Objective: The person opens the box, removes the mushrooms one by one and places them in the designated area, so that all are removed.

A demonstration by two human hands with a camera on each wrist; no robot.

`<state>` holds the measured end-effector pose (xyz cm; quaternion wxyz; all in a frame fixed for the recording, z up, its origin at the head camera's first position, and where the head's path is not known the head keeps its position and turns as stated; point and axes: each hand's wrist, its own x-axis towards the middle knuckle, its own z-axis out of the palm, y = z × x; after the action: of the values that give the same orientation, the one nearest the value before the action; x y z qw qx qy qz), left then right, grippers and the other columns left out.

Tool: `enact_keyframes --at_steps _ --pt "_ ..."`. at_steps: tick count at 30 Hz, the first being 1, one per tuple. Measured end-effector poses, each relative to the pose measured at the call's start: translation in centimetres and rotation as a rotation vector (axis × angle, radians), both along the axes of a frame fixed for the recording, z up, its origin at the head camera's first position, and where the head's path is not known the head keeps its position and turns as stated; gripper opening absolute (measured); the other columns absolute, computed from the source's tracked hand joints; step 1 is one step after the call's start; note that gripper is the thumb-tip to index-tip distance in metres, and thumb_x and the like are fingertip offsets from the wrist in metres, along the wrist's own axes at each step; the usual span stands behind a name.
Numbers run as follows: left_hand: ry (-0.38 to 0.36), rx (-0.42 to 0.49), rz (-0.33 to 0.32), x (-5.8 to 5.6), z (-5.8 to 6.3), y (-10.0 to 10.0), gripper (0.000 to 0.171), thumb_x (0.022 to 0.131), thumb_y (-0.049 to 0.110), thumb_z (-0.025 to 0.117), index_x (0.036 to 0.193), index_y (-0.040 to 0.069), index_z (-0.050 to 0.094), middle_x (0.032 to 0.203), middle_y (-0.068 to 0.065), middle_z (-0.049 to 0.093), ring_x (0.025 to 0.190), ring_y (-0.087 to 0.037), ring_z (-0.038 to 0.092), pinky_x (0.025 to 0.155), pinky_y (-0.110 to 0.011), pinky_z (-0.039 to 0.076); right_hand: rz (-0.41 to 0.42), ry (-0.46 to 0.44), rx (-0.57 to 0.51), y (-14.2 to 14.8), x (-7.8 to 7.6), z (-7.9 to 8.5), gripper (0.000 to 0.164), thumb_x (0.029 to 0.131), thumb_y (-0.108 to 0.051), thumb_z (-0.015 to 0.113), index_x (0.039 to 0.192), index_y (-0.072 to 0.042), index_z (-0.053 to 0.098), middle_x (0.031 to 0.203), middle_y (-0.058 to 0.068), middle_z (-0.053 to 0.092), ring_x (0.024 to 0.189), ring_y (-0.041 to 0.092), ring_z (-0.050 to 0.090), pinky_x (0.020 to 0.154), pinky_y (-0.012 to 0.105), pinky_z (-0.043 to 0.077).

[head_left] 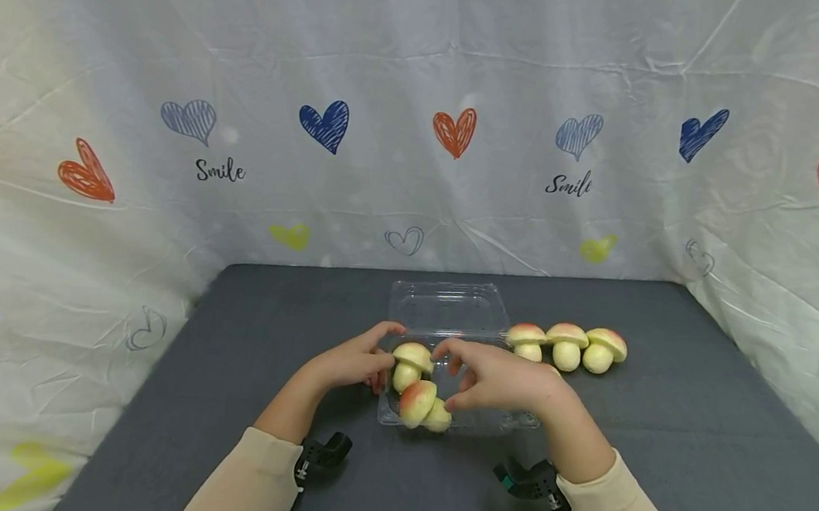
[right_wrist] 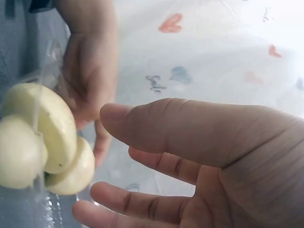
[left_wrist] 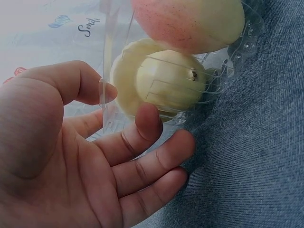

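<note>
A clear plastic clamshell box (head_left: 482, 420) lies on the table with its lid (head_left: 449, 305) folded back. Two toy mushrooms with pale stems and yellow-red caps are at its left end: one mushroom (head_left: 409, 364) stands upright, the other (head_left: 418, 404) is on its side in front. My left hand (head_left: 353, 360) holds the box's left wall, thumb at the rim and other fingers against the outside. Over the middle of the box is my right hand (head_left: 497, 379), fingers bent and spread apart, with nothing between thumb and fingers (right_wrist: 111, 197).
On the table right of the lid, several more toy mushrooms (head_left: 567, 347) stand in a row, one partly hidden behind the right hand. A dark cloth covers the table (head_left: 665, 465). White sheeting (head_left: 504, 207) printed with hearts hangs behind and at both sides.
</note>
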<state>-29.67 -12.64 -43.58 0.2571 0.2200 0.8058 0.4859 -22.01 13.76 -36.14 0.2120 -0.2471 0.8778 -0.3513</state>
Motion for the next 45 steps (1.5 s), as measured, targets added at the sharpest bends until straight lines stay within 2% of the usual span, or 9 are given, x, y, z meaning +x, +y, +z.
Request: enact_keyframes --at_steps 9,12,19,23,29,36,42,45 --pt "0.010 0.005 -0.015 -0.1 -0.2 -0.1 0.061 0.101 0.012 0.049 0.158 0.011 0.027 0.076 -0.016 0.065 0.069 -0.032 0.066 0.065 -0.041 0.054 0.080 0.074 0.069 -1.6 0.0 -1.5 0.055 0.090 -0.016 0.079 0.139 -0.012 0.056 0.118 0.006 0.058 0.087 0.012 0.065 0.074 0.036 0.053" --pt "0.010 0.005 -0.015 0.0 -0.2 0.0 0.061 0.101 0.012 0.049 0.158 0.011 0.027 0.076 -0.016 0.065 0.069 -0.032 0.066 0.065 -0.042 0.054 0.075 0.107 0.109 -2.0 0.1 -1.7 0.050 0.089 -0.016 0.079 0.136 -0.015 0.060 0.117 0.005 0.057 0.084 0.011 0.061 0.073 0.035 0.052" --pt "0.008 -0.004 -0.008 0.2 0.0 0.0 0.061 0.101 0.011 0.049 0.158 0.010 0.027 0.077 -0.017 0.065 0.068 -0.031 0.065 0.065 -0.042 0.054 0.092 0.188 0.157 -2.9 0.3 -2.4 0.039 0.090 -0.014 0.076 0.127 -0.018 0.064 0.102 0.004 0.056 0.076 0.017 0.051 0.065 0.034 0.045" --pt "0.015 -0.007 -0.007 0.3 0.0 0.0 0.062 0.101 0.011 0.049 0.158 0.010 0.028 0.076 -0.017 0.065 0.067 -0.031 0.065 0.064 -0.043 0.054 0.078 0.216 0.175 -3.2 0.2 -2.8 0.040 0.088 -0.009 0.076 0.126 -0.017 0.063 0.096 0.001 0.056 0.077 0.017 0.049 0.067 0.035 0.043" --pt "0.019 -0.010 -0.002 0.2 -0.1 0.0 0.062 0.100 0.011 0.049 0.158 0.010 0.028 0.076 -0.018 0.065 0.067 -0.031 0.065 0.065 -0.044 0.054 0.072 0.227 0.190 -3.6 0.0 -3.2 0.042 0.087 0.000 0.072 0.125 -0.014 0.061 0.079 -0.002 0.056 0.061 0.013 0.045 0.059 0.030 0.037" --pt "0.023 -0.014 0.001 0.2 0.0 0.0 0.062 0.100 0.011 0.050 0.158 0.011 0.028 0.076 -0.017 0.065 0.066 -0.029 0.065 0.065 -0.043 0.055 0.042 0.190 0.188 -3.9 0.0 -3.2 0.044 0.088 -0.001 0.073 0.127 -0.017 0.060 0.082 -0.001 0.060 0.060 0.013 0.047 0.059 0.031 0.038" --pt "0.024 -0.016 -0.001 0.2 0.0 0.0 0.061 0.100 0.011 0.049 0.157 0.010 0.028 0.075 -0.015 0.064 0.067 -0.030 0.065 0.066 -0.043 0.055 0.053 0.217 0.181 -3.7 -0.1 -3.4 0.042 0.088 -0.007 0.079 0.126 -0.016 0.061 0.099 0.001 0.066 0.074 0.016 0.055 0.066 0.034 0.046" --pt "0.027 -0.017 -0.004 0.2 0.0 0.1 0.061 0.101 0.011 0.049 0.158 0.010 0.028 0.075 -0.015 0.064 0.067 -0.030 0.065 0.065 -0.043 0.055 0.058 0.206 0.174 -3.5 -0.2 -3.4 0.042 0.089 -0.008 0.078 0.127 -0.016 0.061 0.100 0.001 0.066 0.075 0.016 0.056 0.066 0.035 0.046"
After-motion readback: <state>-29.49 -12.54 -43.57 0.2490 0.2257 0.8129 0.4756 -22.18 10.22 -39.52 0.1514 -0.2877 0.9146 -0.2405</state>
